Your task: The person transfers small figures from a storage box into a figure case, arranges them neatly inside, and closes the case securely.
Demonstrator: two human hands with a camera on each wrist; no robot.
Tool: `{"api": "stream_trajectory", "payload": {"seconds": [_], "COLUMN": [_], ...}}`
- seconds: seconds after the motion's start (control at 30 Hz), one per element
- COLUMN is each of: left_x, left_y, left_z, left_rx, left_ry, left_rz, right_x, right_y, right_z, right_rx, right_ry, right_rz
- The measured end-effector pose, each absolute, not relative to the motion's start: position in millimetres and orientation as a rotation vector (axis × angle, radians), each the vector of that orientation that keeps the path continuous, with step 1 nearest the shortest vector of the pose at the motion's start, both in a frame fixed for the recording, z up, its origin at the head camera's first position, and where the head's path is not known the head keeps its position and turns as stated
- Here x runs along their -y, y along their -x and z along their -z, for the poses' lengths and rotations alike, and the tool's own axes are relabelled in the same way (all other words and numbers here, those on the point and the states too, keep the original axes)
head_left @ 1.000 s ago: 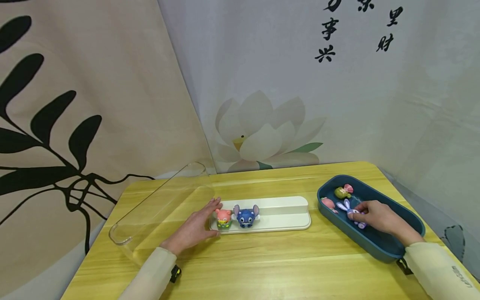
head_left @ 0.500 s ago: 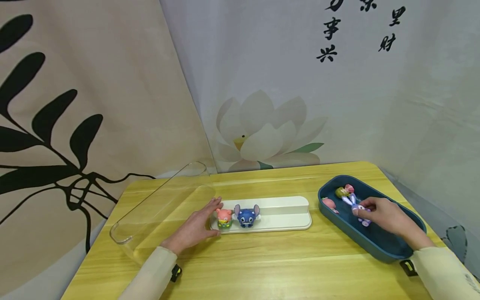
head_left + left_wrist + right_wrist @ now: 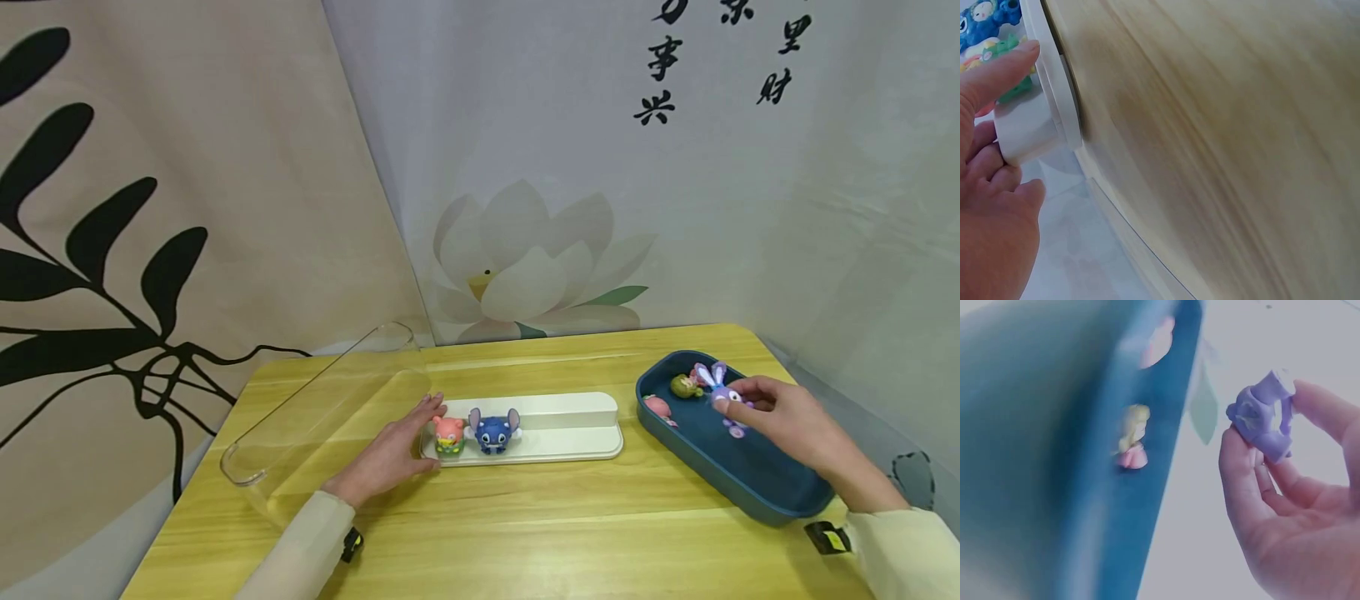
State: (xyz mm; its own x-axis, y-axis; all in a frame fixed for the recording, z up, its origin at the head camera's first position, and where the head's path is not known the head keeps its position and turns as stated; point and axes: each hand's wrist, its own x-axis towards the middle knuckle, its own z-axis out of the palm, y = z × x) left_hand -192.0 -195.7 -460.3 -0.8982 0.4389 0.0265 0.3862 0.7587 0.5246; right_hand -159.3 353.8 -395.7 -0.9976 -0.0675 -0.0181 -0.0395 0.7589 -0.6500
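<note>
Between my right thumb and fingers a purple rabbit figurine [image 3: 725, 398] is pinched; its long ears point up over the blue tray [image 3: 738, 492]. The right hand [image 3: 798, 421] is above the tray's right part. In the right wrist view the purple figurine [image 3: 1263, 415] shows beside the tray wall. My left hand [image 3: 390, 457] holds the left end of a white stepped base [image 3: 570, 446], thumb at the front edge and fingers at the back. On that base stand a pink-and-green figurine [image 3: 448, 436] and a blue big-eared figurine [image 3: 493, 432].
Inside the tray lie a yellow-haired figurine [image 3: 686, 385] and a pink figurine [image 3: 658, 407]. A transparent cover [image 3: 322, 408] rests on the wooden table [image 3: 525, 533] at the left, behind the left forearm. Printed curtains [image 3: 525, 125] hang behind the table.
My right hand has lifted the purple rabbit figurine up from the tray floor and shifted slightly right and back. The left hand and the white base stay where they were.
</note>
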Motion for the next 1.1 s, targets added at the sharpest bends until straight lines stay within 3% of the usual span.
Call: {"api": "stream_trajectory", "payload": {"seconds": [0.57,1.1], "left_x": [196.4,195.1], "left_y": [191.9,190.9], "left_z": [464.8,463.7], "left_rx": [-2.879,-2.882], "left_ry": [-0.685,-0.69], "left_rz": [-0.811,-0.818], "right_x": [-302.6,-241.0], "right_y": [146.8,144.6], "right_z": [367.6,366.7], "right_rx": [-2.841,-2.765], "right_ry": [0.135,0.287], "right_rz": [1.318,1.59]}}
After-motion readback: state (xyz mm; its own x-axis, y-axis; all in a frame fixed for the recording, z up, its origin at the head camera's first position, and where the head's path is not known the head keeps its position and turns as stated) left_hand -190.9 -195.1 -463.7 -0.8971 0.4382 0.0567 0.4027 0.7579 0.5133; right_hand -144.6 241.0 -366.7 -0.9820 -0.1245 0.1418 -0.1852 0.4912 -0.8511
